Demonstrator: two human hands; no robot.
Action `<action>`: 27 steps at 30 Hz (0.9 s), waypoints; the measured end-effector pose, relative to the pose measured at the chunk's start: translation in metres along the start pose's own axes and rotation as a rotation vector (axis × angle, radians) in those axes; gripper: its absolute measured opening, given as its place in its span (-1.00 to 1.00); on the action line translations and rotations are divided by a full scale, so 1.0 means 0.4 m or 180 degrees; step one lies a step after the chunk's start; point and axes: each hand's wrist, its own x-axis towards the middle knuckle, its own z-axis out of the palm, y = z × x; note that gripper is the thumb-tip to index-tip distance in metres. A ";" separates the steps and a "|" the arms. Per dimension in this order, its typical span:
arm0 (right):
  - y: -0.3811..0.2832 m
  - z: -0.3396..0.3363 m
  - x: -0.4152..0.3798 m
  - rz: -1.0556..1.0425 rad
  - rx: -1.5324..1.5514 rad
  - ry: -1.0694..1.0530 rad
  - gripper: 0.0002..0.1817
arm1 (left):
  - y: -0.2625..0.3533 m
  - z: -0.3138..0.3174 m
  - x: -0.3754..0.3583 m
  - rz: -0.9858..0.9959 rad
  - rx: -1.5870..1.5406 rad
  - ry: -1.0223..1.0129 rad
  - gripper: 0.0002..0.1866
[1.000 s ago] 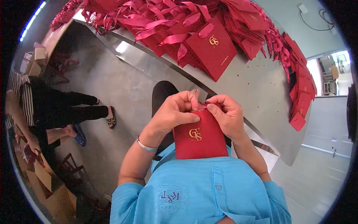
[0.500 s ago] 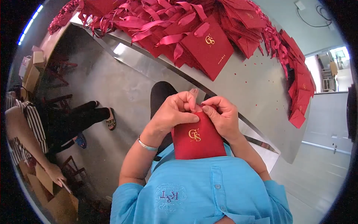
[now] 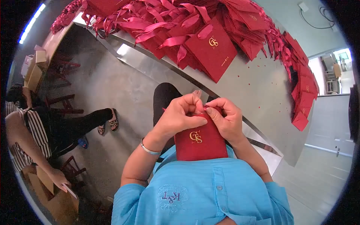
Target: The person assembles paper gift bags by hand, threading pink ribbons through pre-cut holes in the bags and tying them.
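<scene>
A small red paper bag with a gold monogram rests upright against the front of my blue shirt. My left hand is closed at its top edge, with the thumb lying across the red paper and the fingers curled behind. Close beside it, my right hand pinches a short bit of dark red ribbon at the bag's upper corner. The fingertips of both hands nearly meet there. Where the ribbon passes through the bag is hidden by my fingers.
A metal-edged table ahead carries heaped red bags with pink-red ribbons. More bags line its right side. At left, a person in a striped top sits near cardboard boxes and a dark red stool.
My left thumb has shifted slightly right across the bag's top, and both hands stay at the edge. The other person's feet and hand have moved a little.
</scene>
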 end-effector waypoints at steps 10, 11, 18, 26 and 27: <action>-0.009 -0.002 0.007 -0.0011 -0.0037 0.0078 -0.89 | 0.011 0.011 -0.013 -0.0090 0.1063 0.0405 -0.85; -0.017 -0.003 0.009 0.0003 -0.0038 0.0077 -0.89 | 0.014 0.014 -0.014 -0.0100 0.1054 0.0405 -0.85; -0.090 -0.040 0.044 -0.0971 -0.1096 0.0114 -0.88 | 0.027 0.004 -0.017 -0.0198 0.0824 0.0423 -0.89; -0.120 -0.050 0.017 -0.1154 -0.1587 -0.0252 -0.85 | 0.014 -0.009 -0.015 -0.0242 0.0881 0.0298 -0.96; -0.124 -0.048 0.013 -0.0979 -0.1430 -0.0259 -0.83 | 0.014 -0.008 -0.016 -0.0259 0.0797 0.0289 -0.96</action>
